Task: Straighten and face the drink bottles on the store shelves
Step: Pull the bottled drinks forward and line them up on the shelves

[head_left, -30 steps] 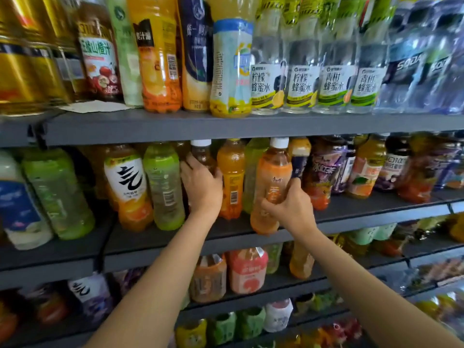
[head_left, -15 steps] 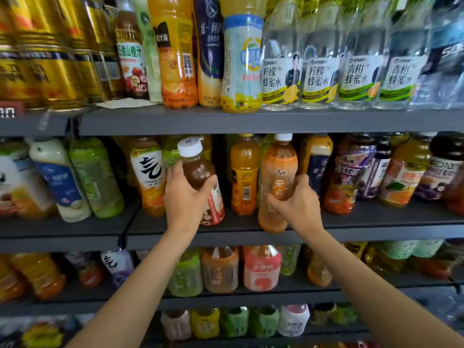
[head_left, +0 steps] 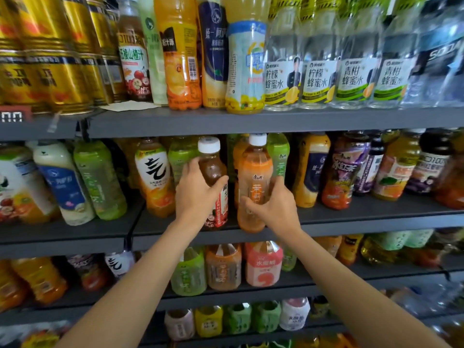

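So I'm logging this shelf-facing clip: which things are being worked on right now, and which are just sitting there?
In hand:
- brown bottle, white cap, gripped by the left hand
- orange tea bottle, white cap, gripped by the right hand
- middle shelf they stand on

Just there:
- gold cans
- clear honey-water bottles
- loose paper on the top shelf

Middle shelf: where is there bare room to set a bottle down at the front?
Bare front lip of the middle shelf right of the orange bottle, before the purple-label bottle. Crowded between the hands, around the brown bottle.
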Available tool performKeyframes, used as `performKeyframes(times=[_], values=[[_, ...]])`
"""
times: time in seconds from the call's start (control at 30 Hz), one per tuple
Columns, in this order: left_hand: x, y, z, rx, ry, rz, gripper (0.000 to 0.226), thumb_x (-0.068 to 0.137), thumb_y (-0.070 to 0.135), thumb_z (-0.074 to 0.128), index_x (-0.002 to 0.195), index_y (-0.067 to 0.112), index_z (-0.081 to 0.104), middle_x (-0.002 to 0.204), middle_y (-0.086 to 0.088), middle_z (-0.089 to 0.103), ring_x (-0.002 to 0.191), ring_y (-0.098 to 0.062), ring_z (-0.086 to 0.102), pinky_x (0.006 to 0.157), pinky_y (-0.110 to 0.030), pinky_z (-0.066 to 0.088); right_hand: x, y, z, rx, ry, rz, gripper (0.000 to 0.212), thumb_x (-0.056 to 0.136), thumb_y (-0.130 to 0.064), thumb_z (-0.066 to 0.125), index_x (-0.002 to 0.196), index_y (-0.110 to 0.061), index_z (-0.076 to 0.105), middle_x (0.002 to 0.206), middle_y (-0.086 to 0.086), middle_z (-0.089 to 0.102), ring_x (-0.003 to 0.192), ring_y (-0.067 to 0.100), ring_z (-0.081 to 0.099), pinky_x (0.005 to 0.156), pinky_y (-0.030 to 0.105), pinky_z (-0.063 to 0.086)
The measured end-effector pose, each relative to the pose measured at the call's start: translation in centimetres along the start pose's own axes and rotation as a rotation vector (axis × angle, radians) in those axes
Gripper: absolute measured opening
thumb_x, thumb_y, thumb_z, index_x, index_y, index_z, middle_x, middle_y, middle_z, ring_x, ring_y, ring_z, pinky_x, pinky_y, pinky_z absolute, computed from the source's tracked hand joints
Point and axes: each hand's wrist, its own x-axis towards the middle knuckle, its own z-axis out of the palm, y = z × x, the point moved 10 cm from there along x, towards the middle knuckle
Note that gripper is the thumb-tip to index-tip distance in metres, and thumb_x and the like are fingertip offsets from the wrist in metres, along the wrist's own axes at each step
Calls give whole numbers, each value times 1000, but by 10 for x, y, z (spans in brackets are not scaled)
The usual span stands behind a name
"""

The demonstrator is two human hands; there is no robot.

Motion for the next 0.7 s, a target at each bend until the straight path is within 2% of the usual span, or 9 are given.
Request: performKeyframes(times=[0.17, 0.27, 0.37, 0.47, 0.57, 0.63, 0.7], values=[[17, 4, 20, 43, -9, -76, 65, 83, 35, 69, 133, 3, 42, 130, -15, 50, 121, -32, 49, 96, -41, 41, -3, 14, -27, -53, 50, 11, 55, 71, -41, 78, 96, -15, 36, 96, 3, 60, 88, 21, 62, 70, 39, 54], [19, 8, 30, 22, 7, -114, 65, 84, 32, 68, 135, 4, 40, 133, -17, 47, 123, -33, 47, 98, -43, 40, -1, 34, -54, -86, 113, 70, 55, 72, -42, 77, 97, -14, 37, 98, 6, 59, 89, 24, 61, 71, 43, 54], [17, 8, 35, 3, 36, -121, 65, 85, 29, 67, 137, 5, 37, 137, -16, 43, 126, -34, 43, 101, -48, 38, 1, 57, -82, -107, 189, 129, 55, 73, -41, 77, 96, -13, 36, 97, 9, 57, 86, 25, 59, 66, 39, 49], [9, 10, 32, -62, 119, -109, 71, 85, 23, 67, 142, 5, 30, 143, -15, 36, 131, -32, 38, 105, -45, 34, 3, 75, -104, -103, 226, 154, 54, 74, -38, 77, 97, -14, 35, 103, 8, 57, 90, 23, 56, 70, 38, 47], [-6, 19, 18, -43, 287, -126, 69, 84, 16, 68, 141, 4, 30, 144, -16, 32, 131, -30, 36, 105, -38, 33, 12, 88, -116, -92, 191, 131, 56, 73, -39, 78, 98, -13, 35, 104, 10, 58, 95, 28, 59, 77, 45, 50], [-16, 46, 12, 4, 413, -33, 58, 84, 12, 65, 135, 3, 38, 138, -18, 37, 127, -30, 38, 104, -37, 33, 20, 94, -120, -81, 124, 109, 56, 72, -39, 78, 99, -11, 37, 102, 10, 59, 94, 29, 60, 77, 48, 51], [-23, 88, 35, 25, 367, 156, 49, 84, 10, 62, 129, 3, 44, 131, -17, 43, 123, -29, 41, 101, -37, 36, 27, 99, -122, -74, 65, 82, 57, 72, -40, 77, 99, -10, 38, 101, 12, 60, 93, 29, 60, 76, 48, 52]])
